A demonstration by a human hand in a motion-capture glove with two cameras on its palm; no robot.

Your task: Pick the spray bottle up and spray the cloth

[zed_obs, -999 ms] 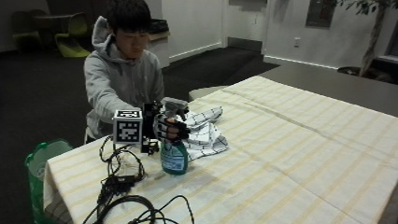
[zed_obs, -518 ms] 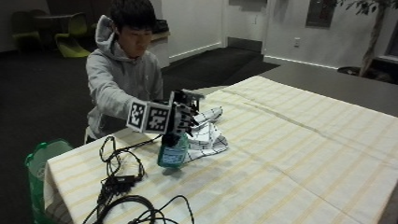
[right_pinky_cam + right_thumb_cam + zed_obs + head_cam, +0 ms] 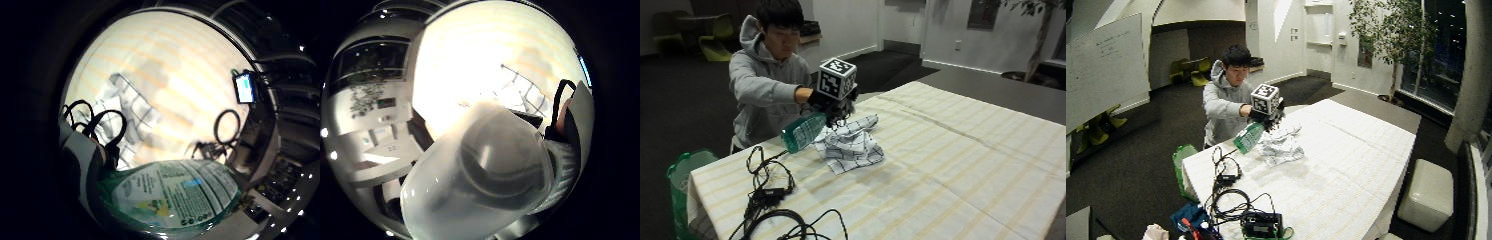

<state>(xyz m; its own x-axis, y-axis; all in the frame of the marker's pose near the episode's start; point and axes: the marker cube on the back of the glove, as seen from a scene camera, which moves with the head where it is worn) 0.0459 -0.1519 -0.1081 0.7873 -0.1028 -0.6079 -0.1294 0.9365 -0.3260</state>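
My gloved right hand [image 3: 832,104] grips the neck of a teal spray bottle [image 3: 802,132], lifted off the table and tilted so its base points toward the table's near left corner. The nozzle end hangs right over the white checked cloth [image 3: 850,143], which lies crumpled on the striped tablecloth. In the wide view the hand [image 3: 1266,115] holds the bottle [image 3: 1248,137] above the cloth [image 3: 1280,148]. The bottle's label [image 3: 172,192] fills the little finger side view, with the cloth [image 3: 131,107] beyond. The bottle's white sprayer head [image 3: 480,185] fills the thumb side view, the cloth [image 3: 525,92] past it.
Black cables [image 3: 770,192] and a small adapter lie on the table's near left part. A green bag [image 3: 685,170] hangs at the table's left corner. The striped tablecloth [image 3: 959,165] stretches away to the right. A black device [image 3: 1260,225] sits at the table's near end.
The hand has lifted the bottle off the table and tipped it from upright to steeply slanted, carrying its nozzle over the cloth. The cloth has stayed where it was.
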